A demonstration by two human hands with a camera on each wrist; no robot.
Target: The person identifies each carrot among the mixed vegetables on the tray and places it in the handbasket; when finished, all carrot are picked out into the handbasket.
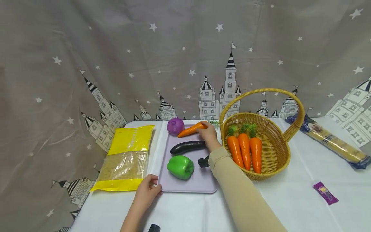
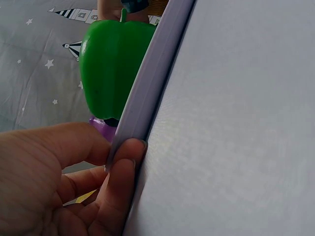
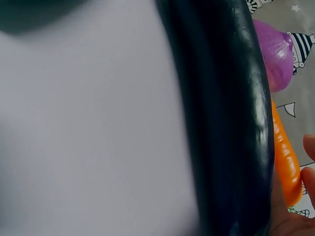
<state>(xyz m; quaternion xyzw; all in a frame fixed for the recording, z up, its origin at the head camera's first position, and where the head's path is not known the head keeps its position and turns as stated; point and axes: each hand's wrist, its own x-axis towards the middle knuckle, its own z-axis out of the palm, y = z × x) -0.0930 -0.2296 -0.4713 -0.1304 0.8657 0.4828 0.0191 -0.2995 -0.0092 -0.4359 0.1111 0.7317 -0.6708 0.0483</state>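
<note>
My right hand (image 1: 208,132) holds an orange carrot (image 1: 189,130) by its leafy end, over the far side of the lilac tray (image 1: 197,187). In the right wrist view, that carrot (image 3: 286,167) shows between thumb and fingers, partly behind a dark eggplant (image 3: 231,113). At the tray's near left corner, my left hand (image 1: 147,190) pinches the rim; the left wrist view shows the thumb and fingers about the tray edge (image 2: 147,88). On the tray lie a purple onion (image 1: 175,126), the eggplant (image 1: 187,147) and a green bell pepper (image 1: 181,167).
Right of the tray stands a wicker basket (image 1: 278,158) with a tall handle, holding three carrots (image 1: 244,151). A yellow bag (image 1: 126,158) lies left. Farther right are a long pasta packet (image 1: 330,138) and a small purple packet (image 1: 326,193).
</note>
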